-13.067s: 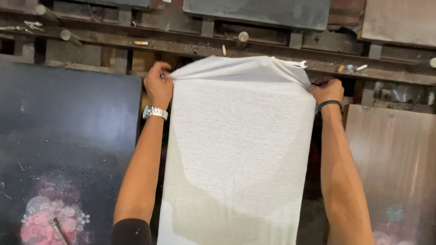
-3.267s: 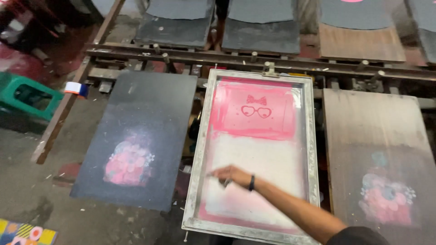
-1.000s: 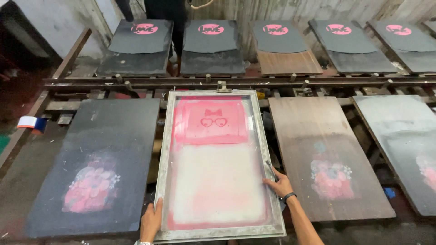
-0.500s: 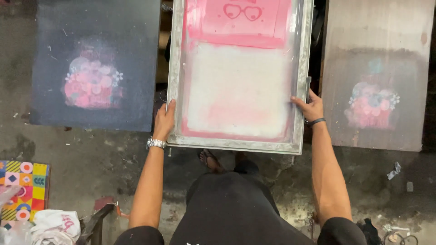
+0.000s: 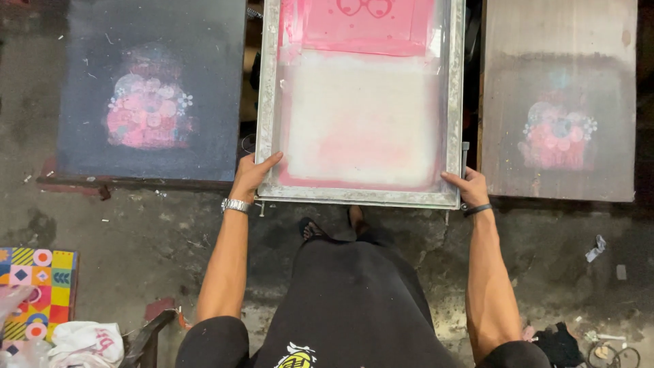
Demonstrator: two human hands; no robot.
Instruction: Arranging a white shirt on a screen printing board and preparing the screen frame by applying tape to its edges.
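Gripping the screen-printing frame [image 5: 361,102] at its 2 near corners – left hand [image 5: 251,176] and right hand [image 5: 469,187], fingers curled over the rim – risking smeared pink ink should 1 side slip.

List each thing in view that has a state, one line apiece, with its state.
Metal-framed printing screen: lying flat, pink ink smeared across its mesh.
Left hand: gripping the frame's near left corner.
Right hand: gripping the frame's near right corner.
Dark flat board: bare, stained with a pink flower print.
Brown wooden board: bare, bearing a faded flower print.
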